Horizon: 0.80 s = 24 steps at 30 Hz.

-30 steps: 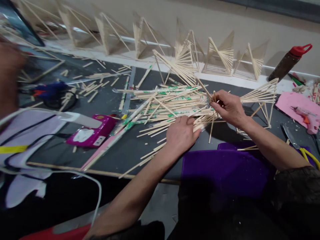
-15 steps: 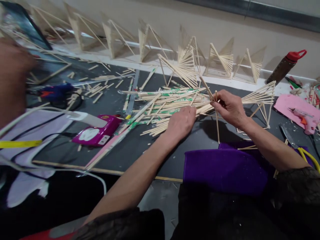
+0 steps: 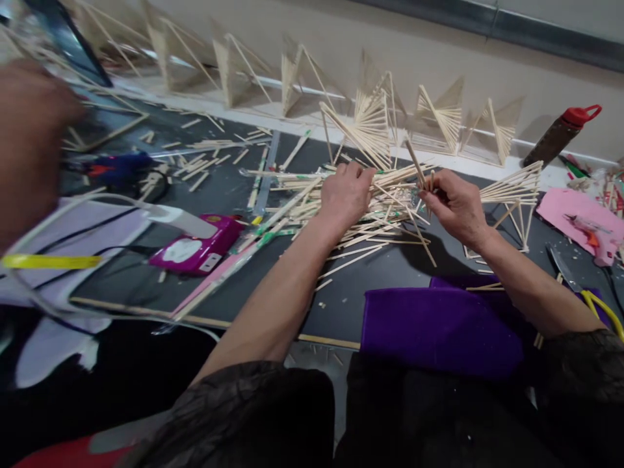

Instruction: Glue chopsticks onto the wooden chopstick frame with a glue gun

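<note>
A loose pile of thin wooden sticks (image 3: pixel 385 211), mixed with clear plastic and green-printed wrappers, lies on the dark table. My left hand (image 3: pixel 345 195) is over the pile's upper side, its fingers curled down round some sticks; the fingertips are partly hidden. Just right of the pile, my right hand (image 3: pixel 451 200) pinches a few short sticks (image 3: pixel 414 159) between thumb and fingers, one pointing up and to the left. Beyond my right hand stands a fanned stick frame (image 3: pixel 511 185). A purple cloth (image 3: pixel 439 331) hangs over the table's front edge.
Several twisted stick models (image 3: pixel 358 133) line the wall. A red-capped bottle (image 3: pixel 560 135) stands back right. At right lie a pink glue gun (image 3: pixel 589 231) on pink foam and yellow-handled scissors (image 3: pixel 592 299). A magenta device (image 3: pixel 197 244) sits left, near another person's blurred hand (image 3: pixel 34 143).
My left hand has moved up and slightly left over the pile. Sticks that lay bundled beneath it are now spread and crossed. My right hand still pinches its sticks.
</note>
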### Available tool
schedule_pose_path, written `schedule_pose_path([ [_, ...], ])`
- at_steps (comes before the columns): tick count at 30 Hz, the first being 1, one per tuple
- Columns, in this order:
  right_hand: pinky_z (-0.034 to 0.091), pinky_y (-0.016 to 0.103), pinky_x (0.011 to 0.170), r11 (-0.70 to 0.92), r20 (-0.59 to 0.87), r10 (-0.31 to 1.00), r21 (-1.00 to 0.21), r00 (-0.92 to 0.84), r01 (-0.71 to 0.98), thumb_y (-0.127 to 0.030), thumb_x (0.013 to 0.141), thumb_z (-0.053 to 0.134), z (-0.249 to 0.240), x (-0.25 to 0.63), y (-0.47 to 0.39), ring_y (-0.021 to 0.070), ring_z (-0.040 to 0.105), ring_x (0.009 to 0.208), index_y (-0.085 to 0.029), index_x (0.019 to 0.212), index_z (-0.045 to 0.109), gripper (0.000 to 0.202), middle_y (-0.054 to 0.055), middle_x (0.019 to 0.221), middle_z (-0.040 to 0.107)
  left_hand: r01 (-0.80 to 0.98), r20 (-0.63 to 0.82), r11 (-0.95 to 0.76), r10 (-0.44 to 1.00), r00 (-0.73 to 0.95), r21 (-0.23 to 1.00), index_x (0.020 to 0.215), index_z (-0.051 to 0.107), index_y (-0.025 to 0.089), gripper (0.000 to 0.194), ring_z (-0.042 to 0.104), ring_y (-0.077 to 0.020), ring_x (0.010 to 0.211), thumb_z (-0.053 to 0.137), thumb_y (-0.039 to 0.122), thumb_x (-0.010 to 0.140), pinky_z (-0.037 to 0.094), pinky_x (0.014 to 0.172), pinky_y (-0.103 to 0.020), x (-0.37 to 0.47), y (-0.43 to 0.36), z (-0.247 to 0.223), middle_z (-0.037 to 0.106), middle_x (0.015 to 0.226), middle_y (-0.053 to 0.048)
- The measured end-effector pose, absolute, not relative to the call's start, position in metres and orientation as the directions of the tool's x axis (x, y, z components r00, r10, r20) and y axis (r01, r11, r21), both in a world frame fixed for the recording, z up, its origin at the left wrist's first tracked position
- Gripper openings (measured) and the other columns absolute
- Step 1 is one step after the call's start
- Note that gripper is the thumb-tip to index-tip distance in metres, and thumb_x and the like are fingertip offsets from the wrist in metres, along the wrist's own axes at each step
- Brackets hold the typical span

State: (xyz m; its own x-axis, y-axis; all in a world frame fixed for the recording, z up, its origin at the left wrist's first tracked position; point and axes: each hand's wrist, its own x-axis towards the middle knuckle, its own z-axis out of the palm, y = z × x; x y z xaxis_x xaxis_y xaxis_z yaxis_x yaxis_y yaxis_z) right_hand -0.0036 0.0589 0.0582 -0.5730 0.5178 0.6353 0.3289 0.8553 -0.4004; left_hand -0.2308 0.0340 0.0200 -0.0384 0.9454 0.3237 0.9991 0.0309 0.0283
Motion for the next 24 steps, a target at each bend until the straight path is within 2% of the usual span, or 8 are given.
schedule_pose_path([
  [3, 0.042, 0.027, 0.07, 0.885, 0.654, 0.464, -0.303, -0.598, 0.354, -0.025, 0.095, 0.05, 0.058, -0.006, 0.06, 0.0135, 0.053, 0.074, -0.018, 0.089, 0.06, 0.014, 0.002, 0.083, 0.06, 0.996, 0.296, 0.042, 0.953, -0.063, 0.074, 0.132, 0.058, 0.016, 0.045, 0.054, -0.0359, 0.118, 0.05, 0.028, 0.09, 0.047, 0.091, -0.046, -0.236, 0.036, 0.018, 0.061, 0.125, -0.018],
  [6, 0.042, 0.027, 0.07, 0.891, 0.628, 0.432, -0.184, -0.647, 0.416, -0.027, 0.099, 0.045, 0.062, -0.013, 0.058, 0.0145, 0.056, 0.082, -0.018, 0.099, 0.062, 0.019, 0.004, 0.093, 0.062, 0.987, 0.278, 0.019, 0.959, -0.063, 0.159, 0.134, 0.057, 0.019, 0.049, 0.054, -0.0338, 0.12, 0.056, 0.032, 0.086, 0.046, 0.097, -0.045, -0.245, 0.037, 0.019, 0.061, 0.129, -0.015],
  [11, 0.042, 0.028, 0.069, 0.81, 0.389, 0.546, -0.016, -0.742, 0.587, -0.026, 0.103, 0.037, 0.063, -0.036, 0.06, 0.0165, 0.057, 0.084, -0.017, 0.108, 0.062, 0.028, 0.008, 0.106, 0.063, 0.971, 0.277, -0.082, 0.961, 0.017, 0.226, 0.132, 0.058, 0.022, 0.055, 0.055, -0.0303, 0.12, 0.065, 0.036, 0.079, 0.042, 0.103, -0.043, -0.26, 0.034, 0.019, 0.063, 0.127, -0.011],
  [14, 0.044, 0.031, 0.07, 0.773, 0.279, 0.611, -0.008, -0.741, 0.635, -0.02, 0.1, 0.039, 0.058, -0.049, 0.068, 0.0194, 0.058, 0.085, -0.015, 0.118, 0.06, 0.028, 0.013, 0.113, 0.061, 0.965, 0.307, -0.093, 0.952, 0.013, 0.247, 0.129, 0.059, 0.024, 0.053, 0.056, -0.0297, 0.119, 0.066, 0.039, 0.079, 0.043, 0.102, -0.044, -0.268, 0.028, 0.015, 0.065, 0.124, -0.01],
  [18, 0.045, 0.033, 0.074, 0.773, 0.263, 0.625, -0.081, -0.735, 0.629, -0.013, 0.094, 0.046, 0.051, -0.048, 0.073, 0.0226, 0.059, 0.094, -0.013, 0.132, 0.054, 0.039, 0.016, 0.124, 0.059, 0.958, 0.339, -0.075, 0.941, -0.024, 0.275, 0.12, 0.064, 0.025, 0.041, 0.06, -0.0292, 0.113, 0.064, 0.034, 0.08, 0.046, 0.099, -0.044, -0.281, 0.014, 0.013, 0.068, 0.119, -0.01],
  [21, 0.045, 0.032, 0.074, 0.773, 0.235, 0.63, -0.088, -0.74, 0.629, -0.015, 0.094, 0.046, 0.052, -0.033, 0.064, 0.0232, 0.061, 0.098, -0.014, 0.124, 0.059, 0.033, 0.015, 0.123, 0.062, 0.949, 0.382, -0.02, 0.918, -0.108, 0.316, 0.113, 0.067, 0.025, 0.031, 0.062, -0.0278, 0.11, 0.058, 0.029, 0.084, 0.048, 0.096, -0.043, -0.289, -0.001, 0.015, 0.07, 0.114, -0.008],
  [24, 0.042, 0.032, 0.067, 0.741, 0.093, 0.668, 0.002, -0.738, 0.671, -0.021, 0.097, 0.043, 0.058, -0.012, 0.044, 0.0243, 0.064, 0.092, -0.014, 0.112, 0.065, 0.027, 0.013, 0.111, 0.069, 0.932, 0.452, 0.031, 0.868, -0.204, 0.361, 0.108, 0.069, 0.023, 0.025, 0.063, -0.0264, 0.108, 0.057, 0.027, 0.087, 0.047, 0.097, -0.043, -0.288, -0.023, 0.021, 0.072, 0.112, -0.007],
])
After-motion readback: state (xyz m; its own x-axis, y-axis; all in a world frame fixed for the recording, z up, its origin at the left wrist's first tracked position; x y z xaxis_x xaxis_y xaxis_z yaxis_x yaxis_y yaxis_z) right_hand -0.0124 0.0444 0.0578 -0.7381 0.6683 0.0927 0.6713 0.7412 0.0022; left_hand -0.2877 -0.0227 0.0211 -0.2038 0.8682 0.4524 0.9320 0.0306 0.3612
